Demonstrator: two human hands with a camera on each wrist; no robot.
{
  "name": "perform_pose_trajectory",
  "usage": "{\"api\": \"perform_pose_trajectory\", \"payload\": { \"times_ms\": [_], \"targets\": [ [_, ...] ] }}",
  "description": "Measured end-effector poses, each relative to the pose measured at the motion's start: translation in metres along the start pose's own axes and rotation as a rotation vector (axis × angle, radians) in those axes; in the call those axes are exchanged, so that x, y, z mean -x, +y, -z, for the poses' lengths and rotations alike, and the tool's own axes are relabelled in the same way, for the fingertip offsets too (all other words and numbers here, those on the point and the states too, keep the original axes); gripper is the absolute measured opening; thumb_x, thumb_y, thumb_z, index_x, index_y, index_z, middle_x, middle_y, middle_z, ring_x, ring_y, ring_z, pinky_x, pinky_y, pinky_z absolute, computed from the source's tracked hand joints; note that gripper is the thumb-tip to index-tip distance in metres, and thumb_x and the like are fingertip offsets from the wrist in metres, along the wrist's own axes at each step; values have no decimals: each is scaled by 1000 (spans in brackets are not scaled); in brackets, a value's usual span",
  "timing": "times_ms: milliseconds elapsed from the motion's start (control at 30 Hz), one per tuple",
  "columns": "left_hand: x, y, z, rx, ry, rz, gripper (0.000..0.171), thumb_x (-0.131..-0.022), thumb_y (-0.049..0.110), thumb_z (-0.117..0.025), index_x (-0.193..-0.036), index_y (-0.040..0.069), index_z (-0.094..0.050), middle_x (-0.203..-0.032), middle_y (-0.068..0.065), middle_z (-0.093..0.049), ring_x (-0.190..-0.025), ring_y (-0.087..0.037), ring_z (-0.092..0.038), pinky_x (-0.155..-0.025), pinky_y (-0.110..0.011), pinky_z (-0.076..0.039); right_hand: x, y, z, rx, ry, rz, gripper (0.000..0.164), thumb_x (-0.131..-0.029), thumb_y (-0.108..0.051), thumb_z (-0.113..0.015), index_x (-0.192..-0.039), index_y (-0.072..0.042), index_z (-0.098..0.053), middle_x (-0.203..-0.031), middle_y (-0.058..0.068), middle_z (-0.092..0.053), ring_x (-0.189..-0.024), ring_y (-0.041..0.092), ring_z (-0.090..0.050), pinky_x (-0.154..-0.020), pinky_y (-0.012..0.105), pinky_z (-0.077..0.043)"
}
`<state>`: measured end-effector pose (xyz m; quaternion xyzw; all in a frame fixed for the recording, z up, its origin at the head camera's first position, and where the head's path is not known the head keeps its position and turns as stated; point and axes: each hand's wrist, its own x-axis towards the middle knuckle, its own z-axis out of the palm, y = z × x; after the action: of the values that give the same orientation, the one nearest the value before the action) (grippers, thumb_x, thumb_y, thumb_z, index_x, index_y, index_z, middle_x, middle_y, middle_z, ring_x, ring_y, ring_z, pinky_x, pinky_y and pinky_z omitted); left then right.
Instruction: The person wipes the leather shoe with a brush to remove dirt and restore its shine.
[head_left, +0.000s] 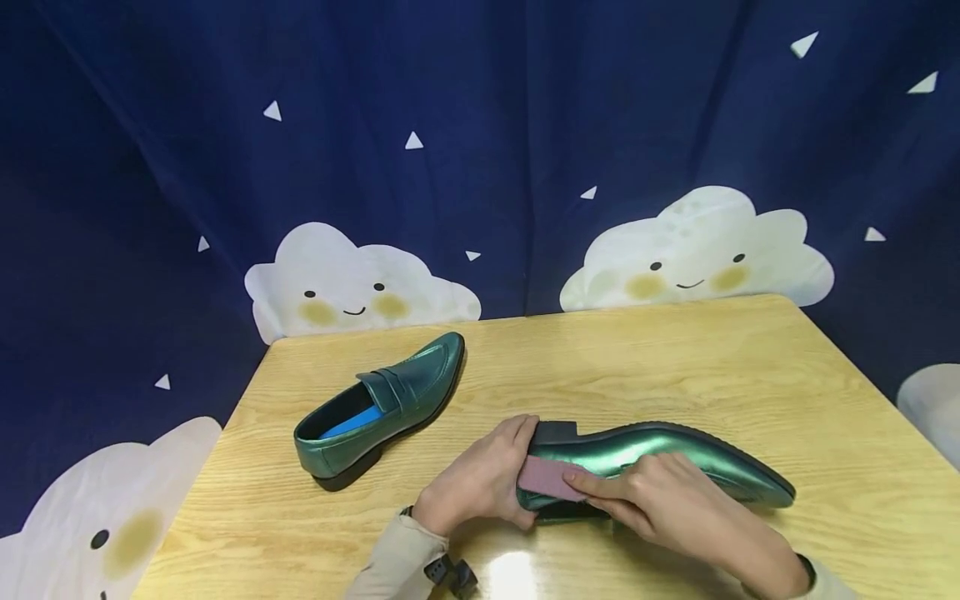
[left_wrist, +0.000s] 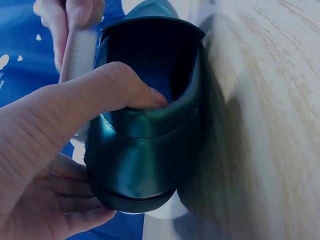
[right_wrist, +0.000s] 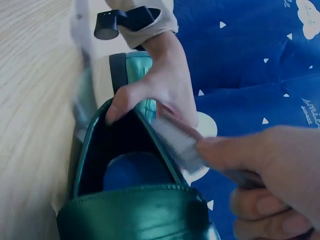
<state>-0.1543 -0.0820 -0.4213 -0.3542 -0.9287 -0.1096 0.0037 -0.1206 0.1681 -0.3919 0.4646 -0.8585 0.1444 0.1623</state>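
Note:
A metallic green loafer lies on its side, its toe to the right and its dark sole facing away. My left hand grips it by the heel. In the left wrist view the thumb hooks over the rim into the shoe's opening, and the other fingers lie by the heel's underside. A flat pink pad with a whitish face is pinched in my right hand. It lies against the loafer's side near the heel. Part of the shoe's upper is hidden behind my right hand.
A matching green loafer with a blue insole stands upright at the left of the wooden table. Behind the table hangs a dark blue curtain with clouds and white triangles. A black device is strapped at my left wrist.

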Motion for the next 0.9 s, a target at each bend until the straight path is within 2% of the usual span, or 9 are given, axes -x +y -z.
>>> {"api": "perform_pose_trajectory", "payload": {
  "times_ms": [200, 267, 400, 467, 567, 700, 767, 900],
  "targets": [
    [1, 0, 0, -2, -15, -4, 118, -53, 44, -89, -143, -5, -31, -140, -16, -43, -127, -23, -45, -103, -28, -38, 2, 5, 8, 28, -20, -157, 40, -86, -24, -70, -126, -30, -66, -53, -23, -23, -47, -7, -17, -41, 16, -18],
    [1, -1, 0, -2, -9, -7, 118, -53, 43, -89, -143, -6, -31, -139, -16, -43, -127, -23, -45, -103, -28, -38, 2, 6, 10, -15, -24, -133, 38, -87, -25, -69, -125, -30, -66, -53, -25, -25, -48, -9, -17, -41, 15, -19],
    [0, -2, 1, 8, -4, -11, 118, -52, 42, -89, -143, -6, -31, -139, -16, -43, -127, -24, -45, -104, -27, -38, 1, 6, 12, -139, -28, -19, 32, -90, -26, -67, -122, -28, -69, -56, -28, -26, -50, -14, -13, -43, 8, -18],
    [0, -4, 0, 21, -2, -14, 118, -52, 42, -89, -143, -6, -31, -140, -17, -43, -127, -24, -45, -104, -27, -37, 1, 5, 14, -140, -23, -32, 32, -90, -27, -67, -122, -28, -68, -56, -28, -28, -50, -13, -15, -44, 9, -20],
    [-1, -5, -1, 38, 10, -22, 118, -51, 40, -89, -143, -6, -32, -139, -16, -44, -126, -23, -46, -104, -27, -37, 1, 4, 15, -90, -16, -97, 34, -90, -27, -67, -123, -28, -68, -56, -28, -26, -50, -11, -17, -44, 12, -21],
    [-1, -6, -2, 32, 24, -32, 118, -50, 42, -90, -142, -6, -33, -139, -17, -44, -126, -24, -46, -104, -27, -37, 1, 3, 13, -167, -43, -27, 31, -90, -27, -68, -121, -28, -69, -57, -30, -33, -50, -14, -16, -44, 8, -20],
    [-1, -5, -2, 33, 26, -31, 118, -51, 42, -90, -142, -6, -33, -139, -17, -45, -126, -24, -47, -104, -27, -37, 0, 3, 12, -178, -48, -26, 31, -90, -27, -67, -121, -28, -69, -57, -30, -31, -50, -15, -16, -44, 7, -19],
    [0, -5, -1, 43, 11, -28, 117, -53, 43, -89, -143, -6, -33, -139, -17, -45, -126, -24, -47, -103, -28, -38, 2, 2, 12, -119, -37, -111, 33, -90, -28, -68, -123, -29, -68, -56, -28, -27, -49, -12, -18, -44, 11, -20]
  ]
}}
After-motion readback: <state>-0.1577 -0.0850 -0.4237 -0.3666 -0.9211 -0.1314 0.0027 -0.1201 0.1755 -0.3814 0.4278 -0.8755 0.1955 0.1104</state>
